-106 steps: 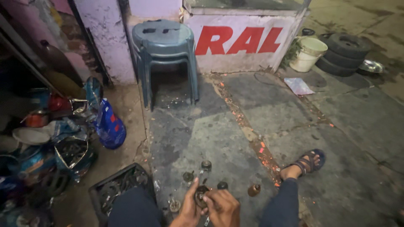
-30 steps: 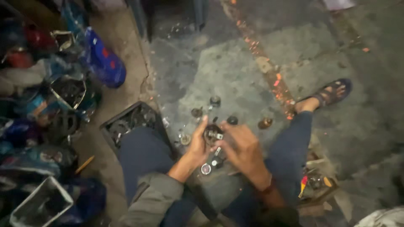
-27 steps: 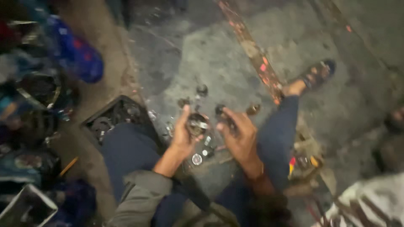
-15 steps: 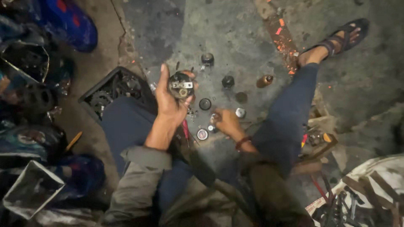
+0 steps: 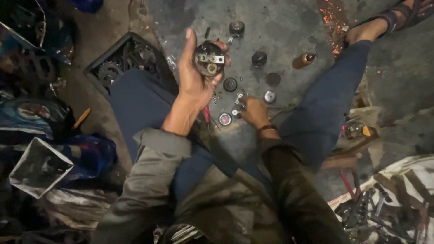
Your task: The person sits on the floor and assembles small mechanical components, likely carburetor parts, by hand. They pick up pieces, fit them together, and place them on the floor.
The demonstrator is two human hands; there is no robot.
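I sit on the ground with my legs spread. My left hand (image 5: 193,77) is raised and holds a round black motor part (image 5: 209,58) with metal terminals on its face. My right hand (image 5: 253,110) is lower, down on the concrete, with its fingers closed around small metal bits (image 5: 237,98) between my knees; what exactly it pinches is hidden. Around it lie small round pieces: a black disc (image 5: 230,84), a shiny cap (image 5: 269,96), a ring-shaped piece (image 5: 224,119) and dark cylinders (image 5: 259,58). A red-handled tool (image 5: 206,115) lies under my left wrist.
A black crate (image 5: 97,68) with gears stands at my left knee. A brown bottle-like piece (image 5: 302,60) lies near my right shin. Bags and clutter fill the left side. A sack with tools (image 5: 384,208) lies at lower right. My sandalled foot (image 5: 398,16) is top right.
My view tilted down from the stool and wall to my lap. My left hand lifted the round part off the ground, and my right hand dropped to the small pieces.
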